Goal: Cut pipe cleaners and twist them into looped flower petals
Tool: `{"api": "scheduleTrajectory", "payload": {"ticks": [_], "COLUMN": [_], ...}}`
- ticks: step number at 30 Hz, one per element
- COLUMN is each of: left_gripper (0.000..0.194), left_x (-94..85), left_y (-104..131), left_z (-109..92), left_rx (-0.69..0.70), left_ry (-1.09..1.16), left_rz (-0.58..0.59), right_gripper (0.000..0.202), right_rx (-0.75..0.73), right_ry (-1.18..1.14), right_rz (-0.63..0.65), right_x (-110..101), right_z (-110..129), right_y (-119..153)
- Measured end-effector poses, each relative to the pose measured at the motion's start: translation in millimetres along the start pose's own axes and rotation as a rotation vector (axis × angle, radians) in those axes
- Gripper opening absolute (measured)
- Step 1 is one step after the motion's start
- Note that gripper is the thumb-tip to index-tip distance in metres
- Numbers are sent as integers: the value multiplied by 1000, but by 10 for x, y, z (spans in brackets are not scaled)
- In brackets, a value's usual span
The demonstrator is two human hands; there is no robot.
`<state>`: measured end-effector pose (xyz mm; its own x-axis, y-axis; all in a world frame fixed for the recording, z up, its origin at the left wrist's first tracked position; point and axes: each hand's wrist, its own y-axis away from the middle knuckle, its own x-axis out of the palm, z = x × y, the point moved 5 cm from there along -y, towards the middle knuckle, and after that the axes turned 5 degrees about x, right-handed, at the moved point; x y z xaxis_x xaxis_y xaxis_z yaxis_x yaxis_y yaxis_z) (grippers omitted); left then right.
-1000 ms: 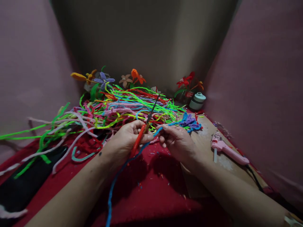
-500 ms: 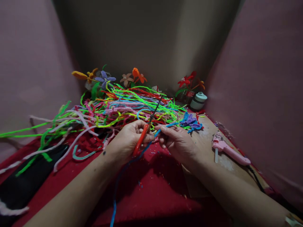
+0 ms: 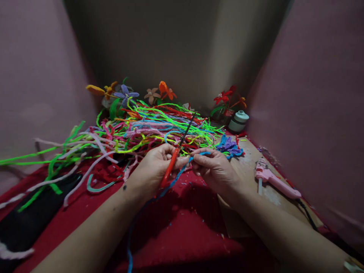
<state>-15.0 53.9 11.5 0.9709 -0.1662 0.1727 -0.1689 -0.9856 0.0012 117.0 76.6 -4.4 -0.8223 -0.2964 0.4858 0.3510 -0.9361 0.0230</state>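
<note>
My left hand (image 3: 163,163) is closed around red-handled scissors (image 3: 170,167), whose dark blades point up and away over the pile. Its fingertips meet a blue pipe cleaner (image 3: 178,178), which trails down past my left wrist to the lower edge. My right hand (image 3: 213,165) pinches that same pipe cleaner between thumb and fingers, close to my left fingertips. A short blue length sticks out over the right fingers. Beyond my right hand lies a bunch of blue and purple pipe-cleaner petals (image 3: 230,146).
A heap of colourful pipe cleaners (image 3: 170,121) spreads across the red cloth (image 3: 182,239). Pipe-cleaner flowers (image 3: 125,94) stand behind it. On a board (image 3: 244,170) at right rests a pink glue gun (image 3: 277,182). A pale, dark-banded container (image 3: 239,121) sits behind the board.
My right fingers have shifted slightly along the blue pipe cleaner, and its end now curves over them instead of reaching straight toward the petals. Its hanging tail has swung a little left.
</note>
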Motion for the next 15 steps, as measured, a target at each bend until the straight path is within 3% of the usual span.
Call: {"api": "scheduleTrajectory", "payload": {"ticks": [5, 15], "left_gripper": [37, 34], "left_x": [55, 28], "left_y": [12, 25], "left_z": [3, -72], "left_rx": [-47, 115], "left_ry": [92, -135], "left_rz": [19, -99], "right_gripper": [11, 10], "right_rx": [-29, -4], "right_ry": [45, 126], "right_rz": [12, -10], "right_x": [23, 50], "right_z": [10, 77], "right_y": [18, 42]}}
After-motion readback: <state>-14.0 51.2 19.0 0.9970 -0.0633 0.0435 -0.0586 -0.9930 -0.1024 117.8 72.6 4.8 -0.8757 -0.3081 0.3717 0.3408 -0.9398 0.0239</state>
